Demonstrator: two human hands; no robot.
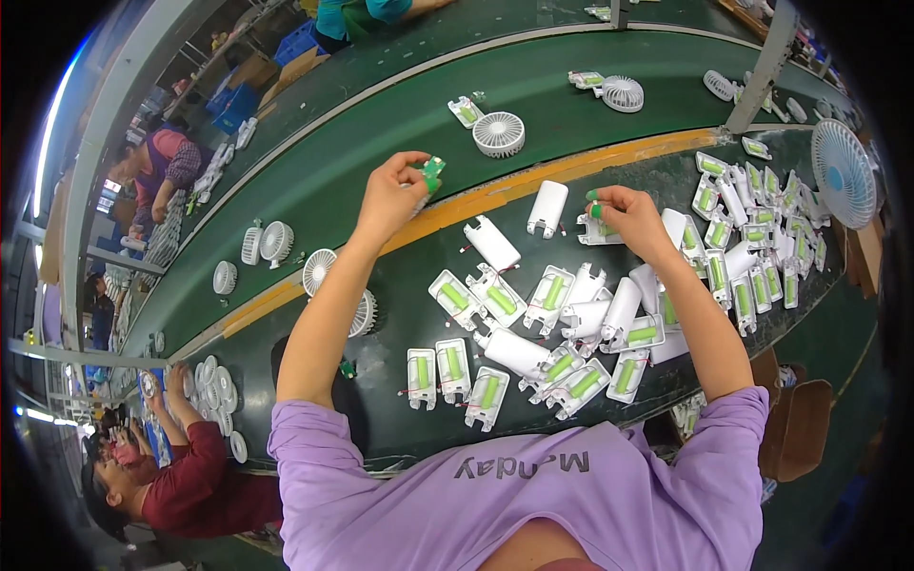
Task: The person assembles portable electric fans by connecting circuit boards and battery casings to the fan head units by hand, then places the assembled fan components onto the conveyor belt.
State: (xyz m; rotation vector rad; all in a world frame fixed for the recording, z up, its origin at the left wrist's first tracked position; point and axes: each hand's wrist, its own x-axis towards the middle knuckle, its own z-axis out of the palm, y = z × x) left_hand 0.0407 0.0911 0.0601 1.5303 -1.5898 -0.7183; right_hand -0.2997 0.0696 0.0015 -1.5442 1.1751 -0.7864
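My left hand is raised over the yellow ledge, pinching a small green circuit board between its fingertips. My right hand hovers at the right, with green coverings on its fingertips and a small gap between thumb and forefinger. Just below those fingertips, partly hidden by the hand, is a white battery housing; contact cannot be made out. A closed white housing lies left of the right hand, and another white case with thin wires sits nearer. Several open housings with green cells are spread between my forearms.
A green conveyor belt runs beyond the yellow ledge, carrying round white fan heads. More housings heap at the right, beside a larger fan. A cardboard box stands lower right. Co-workers sit along the left.
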